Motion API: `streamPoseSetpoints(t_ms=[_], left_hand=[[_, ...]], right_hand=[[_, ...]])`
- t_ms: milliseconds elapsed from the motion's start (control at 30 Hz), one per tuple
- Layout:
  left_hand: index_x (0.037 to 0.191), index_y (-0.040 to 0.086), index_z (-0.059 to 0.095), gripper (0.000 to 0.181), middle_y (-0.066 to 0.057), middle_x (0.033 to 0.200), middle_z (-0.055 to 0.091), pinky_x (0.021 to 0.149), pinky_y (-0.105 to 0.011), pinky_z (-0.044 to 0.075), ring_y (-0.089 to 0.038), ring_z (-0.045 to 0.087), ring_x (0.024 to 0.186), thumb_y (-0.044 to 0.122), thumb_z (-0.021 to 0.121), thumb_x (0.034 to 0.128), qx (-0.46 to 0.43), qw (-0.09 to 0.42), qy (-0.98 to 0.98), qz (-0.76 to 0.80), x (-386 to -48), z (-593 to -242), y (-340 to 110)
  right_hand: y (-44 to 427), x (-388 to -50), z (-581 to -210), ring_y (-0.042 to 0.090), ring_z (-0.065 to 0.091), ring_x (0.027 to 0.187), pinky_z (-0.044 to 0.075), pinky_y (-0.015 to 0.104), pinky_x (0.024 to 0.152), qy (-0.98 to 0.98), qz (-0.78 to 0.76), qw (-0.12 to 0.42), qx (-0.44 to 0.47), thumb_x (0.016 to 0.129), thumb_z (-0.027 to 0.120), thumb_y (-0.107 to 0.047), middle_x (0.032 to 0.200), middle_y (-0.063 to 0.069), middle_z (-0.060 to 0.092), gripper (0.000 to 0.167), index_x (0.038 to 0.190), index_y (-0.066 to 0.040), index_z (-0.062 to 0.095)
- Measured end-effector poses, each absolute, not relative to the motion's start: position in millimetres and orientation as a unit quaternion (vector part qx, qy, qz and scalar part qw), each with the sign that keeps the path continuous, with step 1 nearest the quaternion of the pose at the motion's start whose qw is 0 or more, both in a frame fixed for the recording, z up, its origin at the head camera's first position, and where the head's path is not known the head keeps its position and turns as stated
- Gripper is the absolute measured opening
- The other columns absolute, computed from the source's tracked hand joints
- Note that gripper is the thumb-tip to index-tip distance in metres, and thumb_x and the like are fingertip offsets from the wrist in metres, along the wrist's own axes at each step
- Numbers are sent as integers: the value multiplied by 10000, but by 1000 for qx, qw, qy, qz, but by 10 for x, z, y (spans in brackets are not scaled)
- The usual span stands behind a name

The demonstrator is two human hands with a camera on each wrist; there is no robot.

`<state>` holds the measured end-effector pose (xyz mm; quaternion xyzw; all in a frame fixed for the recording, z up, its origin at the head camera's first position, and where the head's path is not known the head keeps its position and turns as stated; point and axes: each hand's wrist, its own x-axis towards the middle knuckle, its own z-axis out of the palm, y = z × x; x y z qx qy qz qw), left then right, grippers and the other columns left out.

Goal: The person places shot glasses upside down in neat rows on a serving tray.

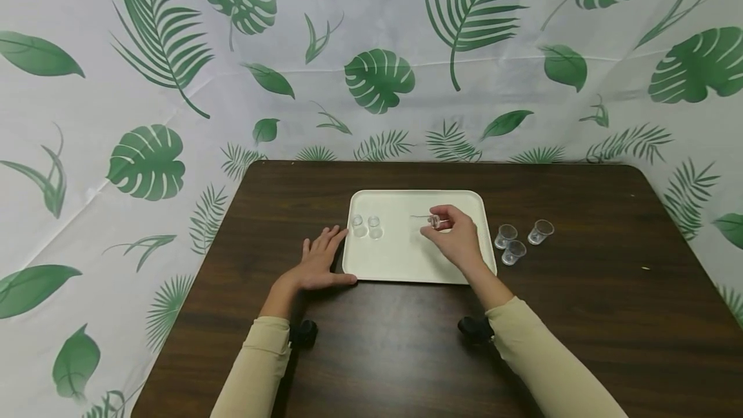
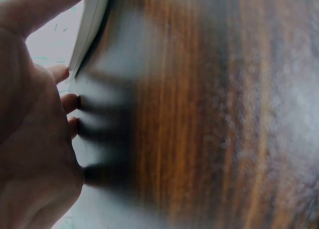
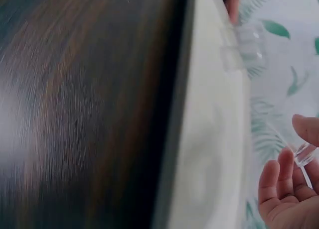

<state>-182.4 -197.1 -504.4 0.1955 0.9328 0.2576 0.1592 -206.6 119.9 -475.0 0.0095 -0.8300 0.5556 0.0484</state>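
My right hand [image 1: 455, 237] pinches a small clear cup [image 1: 435, 220] between thumb and fingers, above the right half of the cream tray [image 1: 406, 263]. In the right wrist view this cup [image 3: 304, 153] is partly hidden by the fingers. Two more clear cups stand on the tray's left side, a left one [image 1: 358, 227] and a right one [image 1: 375, 229], narrow ends up. My left hand [image 1: 318, 266] lies with fingers spread at the tray's left edge, thumb by the front left corner. The left wrist view shows its fingertips [image 2: 62, 73] near the tray's side.
Three clear cups stand on the dark wooden table [image 1: 383, 353] just right of the tray: a near one [image 1: 513, 253], one behind it [image 1: 505, 236] and one farther right [image 1: 540, 232]. A leaf-patterned cloth [image 1: 325, 102] hangs behind the table.
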Motion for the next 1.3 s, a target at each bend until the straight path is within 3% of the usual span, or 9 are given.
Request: streamPoseSetpoints(t_ms=[133, 400, 733, 1300], left_hand=[[1586, 155, 141, 1039, -149, 1628, 74, 1080, -675, -50, -355, -12, 1487, 569, 708, 819, 195, 155, 933, 259, -1829, -5070, -1981], [1584, 138, 153, 1032, -163, 1624, 89, 1078, -684, -33, -374, 8, 1484, 546, 718, 822, 195, 153, 934, 257, -1832, -5034, -1948], [1585, 145, 146, 1040, -148, 1629, 74, 1085, -670, -46, -349, -14, 1488, 563, 712, 819, 187, 161, 935, 255, -1827, -5047, -1963], [1587, 156, 143, 1032, -130, 1634, 63, 1091, -659, -54, -332, -17, 1491, 559, 709, 824, 181, 163, 935, 258, -1833, -5066, -1964]], right_hand=[[993, -2122, -4877, 193, 601, 783, 452, 223, 633, -824, 565, 37, -16, 786, 803, -80, 976, 137, 696, 377, 1131, 3, 674], [743, -2160, -5044, 217, 637, 851, 480, 350, 736, -859, 510, 44, -9, 823, 767, -101, 994, 87, 673, 375, 1191, -93, 698], [593, -2174, -5086, 212, 618, 814, 472, 358, 719, -887, 454, 72, 51, 810, 733, -45, 938, 75, 633, 431, 1234, -111, 698], [517, -2211, -5046, 200, 568, 894, 462, 369, 774, -918, 381, 36, 108, 870, 692, -66, 1093, 61, 603, 444, 1305, -143, 646]])
